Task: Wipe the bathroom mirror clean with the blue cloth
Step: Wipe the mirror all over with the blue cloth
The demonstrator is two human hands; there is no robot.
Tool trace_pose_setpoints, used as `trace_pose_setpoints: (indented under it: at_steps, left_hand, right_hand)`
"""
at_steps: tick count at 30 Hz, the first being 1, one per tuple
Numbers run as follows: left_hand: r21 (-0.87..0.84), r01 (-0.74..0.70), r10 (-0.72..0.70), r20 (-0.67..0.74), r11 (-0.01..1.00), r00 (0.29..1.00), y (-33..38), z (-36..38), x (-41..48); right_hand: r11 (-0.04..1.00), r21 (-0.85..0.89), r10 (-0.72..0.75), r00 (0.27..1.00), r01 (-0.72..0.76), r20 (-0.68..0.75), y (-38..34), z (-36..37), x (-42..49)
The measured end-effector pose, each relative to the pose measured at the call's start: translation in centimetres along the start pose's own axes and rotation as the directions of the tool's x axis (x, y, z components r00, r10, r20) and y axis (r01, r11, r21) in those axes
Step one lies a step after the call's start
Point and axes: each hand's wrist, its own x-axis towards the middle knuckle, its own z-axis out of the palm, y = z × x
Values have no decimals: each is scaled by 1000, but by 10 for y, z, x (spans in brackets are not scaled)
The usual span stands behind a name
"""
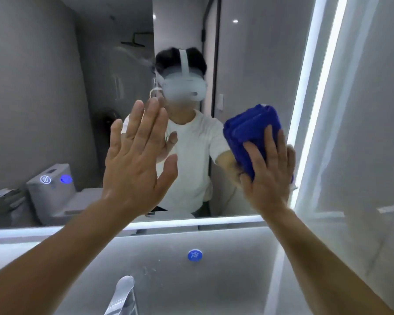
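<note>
Now both hands are up at the large frameless bathroom mirror (43, 87), which fills most of the view. The right hand (268, 176) lies flat on the folded deep-blue terry cloth (250, 130) and presses it against the glass. Its fingers (267, 142) are nearly straight and a little apart, and they point upward over the lower half of the cloth. The thumb is at the cloth's lower left edge; I cannot tell if it goes under the fabric. The cloth is at the right part of the mirror, just beside the bright white light strip (314, 87) that runs along the mirror's right border. The upper part of the cloth shows above the fingertips as a thick bundle with several folds.

The left hand (137, 160) holds nothing. It is spread, the palm turned to the glass, the fingers straight and close to each other, the thumb out to the side. It is near the middle of the mirror, well apart from the cloth, and its reflection meets it at the fingertips.

A hazy streak crosses the glass above the left hand. The mirror also reflects a grey toilet (52, 192) with a blue glowing spot. Below the mirror, on the grey wall, sits a small round blue label (195, 255), and at the bottom edge a chrome tap (121, 296) comes into view.
</note>
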Motion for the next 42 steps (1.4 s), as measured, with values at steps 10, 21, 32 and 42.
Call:
trace_pose_setpoints:
  at_steps: [10,21,32,42]
  left_hand:
    - [-45,20,-13,151,999,988,33,25,-36]
    - [-3,50,-50,125,999,991,11,-3,-42]
    - [-18,74,-71,100,997,992,-29,-20,-58]
    - [14,99,-100,66,995,993,-46,-28,-47]
  right_hand:
    - [943,2,-323,910,334,261,-87,7,-142]
    - [983,41,174,979,-179,111,22,-19,-122]
    - [908,49,407,903,-417,140,-124,13,-103]
    - [969,57,-244,906,240,346,-178,20,-92]
